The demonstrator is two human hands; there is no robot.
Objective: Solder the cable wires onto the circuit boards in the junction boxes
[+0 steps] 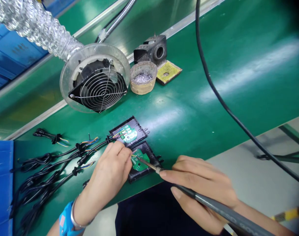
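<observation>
My right hand (203,183) is closed round a soldering iron (196,196). The iron's tip meets a green circuit board (141,164) inside the nearer black plastic housing (151,154). At that board's left side, my left hand (112,164) pinches a thin wire (133,155), whose other end is hidden under the fingers. Just beyond it lies a second black housing (137,123) holding another green board (129,133), with coloured wires running to it from a black cable (102,144).
Several black cables (48,167) with bared coloured ends lie on the left, beside a blue bin (2,186). A fume fan (100,88), a tub of solder bits (142,87), an iron holder (151,50) and a yellow sponge (170,72) stand behind. A black cord (213,87) hangs at right.
</observation>
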